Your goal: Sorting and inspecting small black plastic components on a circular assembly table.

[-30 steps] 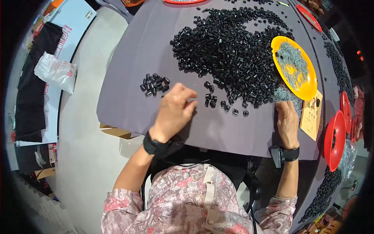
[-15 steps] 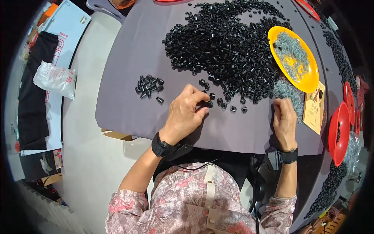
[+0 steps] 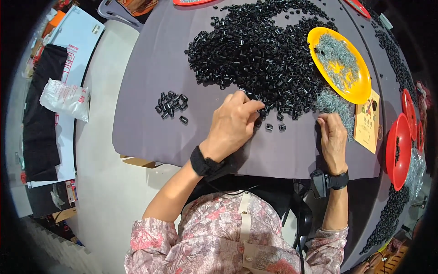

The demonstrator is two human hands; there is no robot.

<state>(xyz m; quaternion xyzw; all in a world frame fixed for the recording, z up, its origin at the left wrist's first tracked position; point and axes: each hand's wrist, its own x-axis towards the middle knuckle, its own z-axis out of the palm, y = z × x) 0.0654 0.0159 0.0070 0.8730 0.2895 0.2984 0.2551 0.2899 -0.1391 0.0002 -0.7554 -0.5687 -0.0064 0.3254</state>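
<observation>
My left hand is at the near edge of a big heap of small black plastic pieces, its fingers curled and closed. Whatever is between the fingertips is hidden under the hand. A few loose black pieces lie just right of it. To the left sits a small separate cluster of black pieces. My right hand rests near the table's front edge with thumb and fingers pinched together; what they hold, if anything, cannot be made out. Beside it is a small pile of thin grey metal screws or pins.
A yellow plate carrying more grey metal pieces stands right of the heap. A yellow-tan booklet lies beneath its near side. Red bowls and further black pieces are at the far right. A white plastic bag lies at the left.
My left hand has moved right and slightly forward, over the loose pieces at the heap's edge. My right hand has hardly moved. The view has shifted a little.
</observation>
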